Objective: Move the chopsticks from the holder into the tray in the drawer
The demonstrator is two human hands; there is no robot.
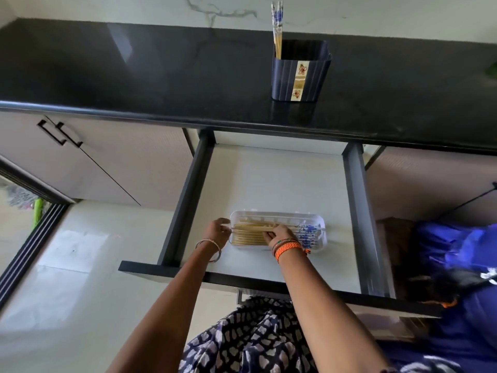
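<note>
**Chopsticks lie crosswise in the drawer tray**

In the clear tray (278, 230) in the open drawer (271, 184), chopsticks (250, 235) lie side by side, long axis left-right, blue patterned ends rightward (too packed to count). The left hand (219, 230) curls on the tray's left end; the right hand (279, 235) pinches the chopsticks. About four more (277, 28) stand upright in the one holder (300, 74) on the counter (134, 76).

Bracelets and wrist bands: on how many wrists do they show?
2: a thin bangle on the left wrist by the tray's left end, orange bands on the right wrist over the tray. Others may be hidden.
</note>
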